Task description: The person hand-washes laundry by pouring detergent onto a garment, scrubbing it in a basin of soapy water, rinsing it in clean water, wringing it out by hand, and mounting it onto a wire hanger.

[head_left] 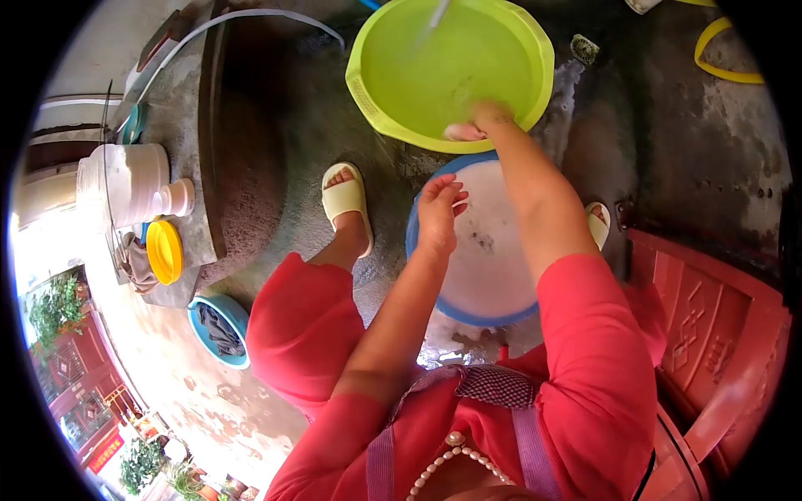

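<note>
My left hand (439,213) hangs above a blue-rimmed basin (413,221) of cloudy, whitish water. Its fingers are loosely bent and apart, with nothing visible in them. My right hand (486,119) is at the near rim of a large yellow-green basin (368,98) of water. Motion blurs that hand, and a pale pinkish patch shows at its fingers; whether it is held or part of the hand I cannot tell. At the far side of the yellow-green basin a pale, blurred tube or stream (437,14) reaches down toward the water.
A concrete ledge (185,179) on the left bears a white bucket (138,185), small cups and a yellow bowl (164,253). Below stands a light-blue basin (242,351) with dark cloth. A red wooden chair (710,334) is close on my right. The dark floor looks wet; a scrubbing pad-like item (585,49) lies there.
</note>
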`<state>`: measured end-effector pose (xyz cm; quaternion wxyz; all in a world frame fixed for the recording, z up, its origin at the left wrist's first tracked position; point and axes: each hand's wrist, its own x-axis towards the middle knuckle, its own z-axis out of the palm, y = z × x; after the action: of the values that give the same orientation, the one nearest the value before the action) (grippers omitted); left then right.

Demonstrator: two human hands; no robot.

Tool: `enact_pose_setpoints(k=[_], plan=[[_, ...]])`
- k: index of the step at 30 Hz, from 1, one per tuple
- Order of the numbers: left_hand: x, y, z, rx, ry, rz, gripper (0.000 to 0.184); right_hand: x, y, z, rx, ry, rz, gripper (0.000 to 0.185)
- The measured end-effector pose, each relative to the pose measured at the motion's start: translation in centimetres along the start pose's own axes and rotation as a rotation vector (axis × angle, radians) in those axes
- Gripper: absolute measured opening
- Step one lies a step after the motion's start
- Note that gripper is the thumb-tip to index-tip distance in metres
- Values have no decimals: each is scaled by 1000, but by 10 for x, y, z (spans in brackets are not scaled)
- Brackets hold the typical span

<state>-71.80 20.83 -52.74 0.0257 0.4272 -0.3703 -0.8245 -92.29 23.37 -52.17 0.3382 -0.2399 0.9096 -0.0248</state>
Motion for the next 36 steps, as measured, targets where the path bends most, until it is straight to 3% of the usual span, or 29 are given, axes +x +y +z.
enact_pose_setpoints(k=[2, 5, 6, 9, 10, 11, 13, 14, 16, 17, 19, 20, 21, 22, 24, 25, 27, 28, 30, 31, 32, 33, 35, 36], plan=[[-7, 2, 3, 15, -39, -1, 26, 31, 38, 36, -36, 209, -21, 29], [-8, 2, 5, -83, -83, -12, 32, 20, 58, 50, 897, 380, -194, 27], [3, -10, -4, -90, -177, -10, 56, -5, 55, 50, 1076, 351, -266, 22], [-16, 11, 10, -341, -133, -161, 75, -124, 18, 45, 1549, 309, -466, 15], [-10, 6, 3, -386, -250, -158, 86, -154, 7, 52, 1666, 327, -512, 18], [-16, 10, 5, -453, -239, -181, 80, -176, -4, 64, 1693, 304, -451, 20], [30, -25, -30, -755, -827, -184, 57, -212, -24, 92, 1755, 255, -316, 24], [15, -37, -32, -596, -1073, 57, 40, -211, -28, 102, 1421, 565, -349, 26], [-20, -53, -14, -564, -816, -99, 34, -191, -30, 129, 678, 1076, -373, 29], [-38, -56, -1, -548, -688, -172, 31, -175, -12, 138, 484, 1169, -196, 31], [-59, -54, 8, -494, -504, -241, 32, -219, -30, 97, 1774, 731, 171, 32], [-68, -55, 12, -461, -452, -247, 35, -175, 6, 147, 2010, 495, 111, 35], [-73, -58, 16, -431, -405, -256, 38, -191, 0, 144, 1536, 526, 98, 39], [-57, -64, 8, -435, -409, -223, 38, -213, -19, 142, 1453, 618, -48, 40], [-3, -75, -34, -596, -984, -183, 33, -232, -35, 161, 1159, 797, -207, 42], [-3, -66, -38, -608, -1083, -242, 32, -226, -37, 175, 951, 903, -229, 43], [-37, -80, -6, -393, -636, -214, 33, -209, -27, 183, 1295, 932, -169, 45], [-59, -78, 8, -282, -411, -195, 35, -204, -14, 164, 1842, 805, -62, 45], [-95, -52, 26, -275, -404, -212, 36, -216, -18, 135, 2119, 699, 34, 45], [-105, -48, 31, -282, -403, -230, 37, -229, -23, 130, 1861, 778, 7, 44], [-75, -58, 15, -335, -482, -304, 43, -228, -3, 153, 1373, 649, -158, 44], [-77, -46, 11, -364, -425, -320, 44, -227, -3, 177, 1110, 701, -268, 45], [-87, -22, 8, -406, -300, -359, 45, -262, -25, 164, 903, 717, -341, 49], [-74, -37, 9, -504, -547, -391, 39, -249, -14, 161, 753, 787, -348, 52]])
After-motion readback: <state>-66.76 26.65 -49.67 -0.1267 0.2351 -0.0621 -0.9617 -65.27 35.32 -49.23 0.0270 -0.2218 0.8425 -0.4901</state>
